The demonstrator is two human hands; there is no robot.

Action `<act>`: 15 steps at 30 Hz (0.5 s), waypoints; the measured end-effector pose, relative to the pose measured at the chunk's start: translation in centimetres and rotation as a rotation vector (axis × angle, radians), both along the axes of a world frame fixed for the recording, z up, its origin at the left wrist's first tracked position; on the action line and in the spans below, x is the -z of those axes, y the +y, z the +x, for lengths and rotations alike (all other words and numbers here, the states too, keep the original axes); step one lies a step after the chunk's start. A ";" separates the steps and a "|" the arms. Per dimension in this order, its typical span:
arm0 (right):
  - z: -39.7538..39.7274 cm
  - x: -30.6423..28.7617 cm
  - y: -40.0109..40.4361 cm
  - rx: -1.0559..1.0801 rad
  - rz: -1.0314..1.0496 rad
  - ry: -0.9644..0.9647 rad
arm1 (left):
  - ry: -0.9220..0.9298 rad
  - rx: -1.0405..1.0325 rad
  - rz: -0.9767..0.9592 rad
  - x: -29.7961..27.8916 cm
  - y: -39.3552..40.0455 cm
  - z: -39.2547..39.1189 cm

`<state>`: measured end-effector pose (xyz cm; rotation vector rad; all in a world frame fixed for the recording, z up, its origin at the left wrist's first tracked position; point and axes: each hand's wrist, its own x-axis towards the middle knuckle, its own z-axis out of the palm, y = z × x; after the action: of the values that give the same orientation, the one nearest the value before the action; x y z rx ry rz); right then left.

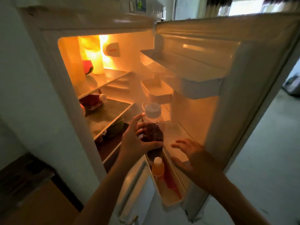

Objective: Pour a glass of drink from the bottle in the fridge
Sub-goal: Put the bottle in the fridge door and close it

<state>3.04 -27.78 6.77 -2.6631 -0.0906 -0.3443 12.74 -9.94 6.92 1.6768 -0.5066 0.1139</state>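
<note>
We are looking at 1 clear bottle [152, 125] with a pale cap, holding a dark drink in its lower part. It is standing upright, its long axis running from 12 o'clock to 6 o'clock, at the hinge end of the lowest door shelf [170, 190], where the open fridge door [227, 95] meets the cabinet. We cannot tell whether its base is resting on the shelf or lifting clear.

Our left hand [136, 142] is wrapping around the bottle's dark middle from 9 o'clock, thumb curling under at 6 o'clock and fingers closing on the body, so this hand is clamping on the bottle. Our right hand [191, 153] is hovering just beside the bottle at 3 o'clock, fingers spread apart and holding nothing. The left hand is the nearer one and is carrying the grip.

At 6 o'clock from the bottle, a small orange bottle [158, 168] with a white cap is standing in the same shelf. At 12 o'clock, 2 upper door bins are jutting out above the cap. At 9 o'clock, the lit fridge shelves [110, 109] are holding dark containers.

We judge the coming move needs a straight lift toward 12 o'clock, then a pull toward us, keeping the bottle upright and clear of the bins overhead.
</note>
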 end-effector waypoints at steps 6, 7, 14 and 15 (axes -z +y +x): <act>0.3 -0.2 1.0 0.240 0.028 0.021 | -0.026 0.178 -0.014 -1.8 -2.9 4.4; 0.3 -0.3 1.3 0.268 0.032 0.017 | -0.015 0.211 -0.026 -2.1 -3.2 4.7; 0.7 -1.2 3.1 0.442 0.090 -0.002 | 0.067 0.344 -0.003 -1.1 -6.6 5.5; 0.6 -1.3 3.2 0.459 0.106 0.004 | 0.066 0.349 0.007 -0.5 -6.9 5.4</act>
<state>3.63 -24.57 8.02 -2.5564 0.5326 -0.4713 18.18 -16.86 7.44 1.5692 -0.7415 -0.1974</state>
